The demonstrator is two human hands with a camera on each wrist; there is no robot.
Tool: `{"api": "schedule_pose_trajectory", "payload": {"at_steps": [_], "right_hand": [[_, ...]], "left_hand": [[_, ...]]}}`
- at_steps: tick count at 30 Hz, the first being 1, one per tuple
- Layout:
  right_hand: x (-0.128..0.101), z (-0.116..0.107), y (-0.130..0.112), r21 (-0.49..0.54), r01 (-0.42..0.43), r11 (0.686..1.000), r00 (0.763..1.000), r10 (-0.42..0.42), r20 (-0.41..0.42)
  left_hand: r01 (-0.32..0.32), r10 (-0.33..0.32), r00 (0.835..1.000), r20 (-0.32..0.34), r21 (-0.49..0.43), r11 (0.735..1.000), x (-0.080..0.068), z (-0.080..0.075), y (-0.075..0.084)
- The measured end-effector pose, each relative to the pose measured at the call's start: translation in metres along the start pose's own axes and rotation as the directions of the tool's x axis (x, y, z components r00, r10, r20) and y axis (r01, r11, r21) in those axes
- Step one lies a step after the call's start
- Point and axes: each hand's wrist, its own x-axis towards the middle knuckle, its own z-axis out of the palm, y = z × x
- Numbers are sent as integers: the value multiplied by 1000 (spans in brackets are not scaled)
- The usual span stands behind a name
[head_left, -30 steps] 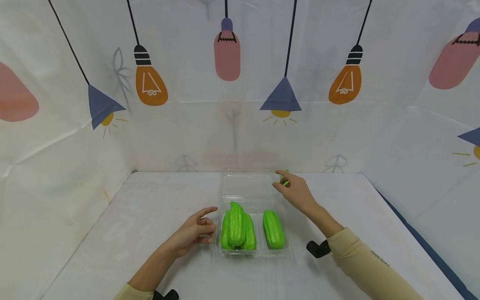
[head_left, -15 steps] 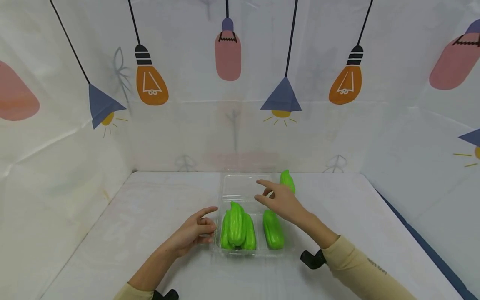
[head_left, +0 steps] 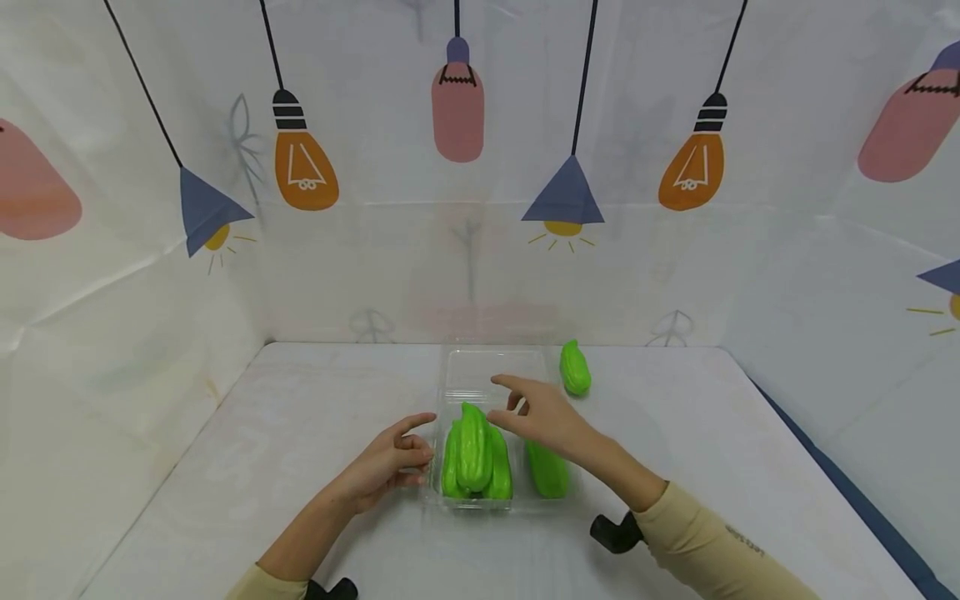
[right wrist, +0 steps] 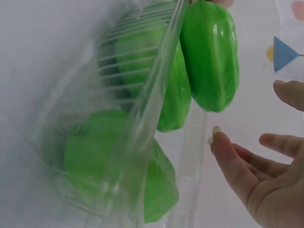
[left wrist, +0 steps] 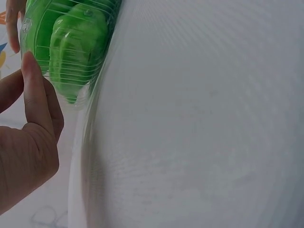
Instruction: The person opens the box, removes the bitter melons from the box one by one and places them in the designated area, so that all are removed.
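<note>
A clear plastic clamshell box [head_left: 525, 503] lies with its lid [head_left: 495, 365] folded back. Three glossy green peppers [head_left: 474, 454] are piled in its left part, one on top. Another green pepper [head_left: 549, 471] lies in the right part, its upper end hidden by my right hand. My left hand [head_left: 390, 458] is at the box's left wall, fingers loosely bent; in the left wrist view a fingertip [left wrist: 29, 59] appears to touch the rim. My right hand [head_left: 543, 417] hovers over the box, fingers spread and holding nothing.
One more green pepper [head_left: 575, 368] lies outside the box, behind and right of it. The white table [head_left: 337, 375] meets a printed cloth backdrop [head_left: 405, 250] behind. Dark wrist camera mounts [head_left: 617, 533] stick out from both sleeves.
My right hand has moved from the far green pepper left and nearer, over the box, uncovering that pepper. The left hand, the box and the peppers have stayed in place.
</note>
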Motion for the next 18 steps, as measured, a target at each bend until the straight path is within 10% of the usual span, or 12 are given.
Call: {"api": "schedule_pose_trajectory", "payload": {"at_steps": [18], "right_hand": [[-1,19,-3,49,13,999,996,-17,85]], "left_hand": [[-3,3,1000,13,-4,1000,0,0,1]]}}
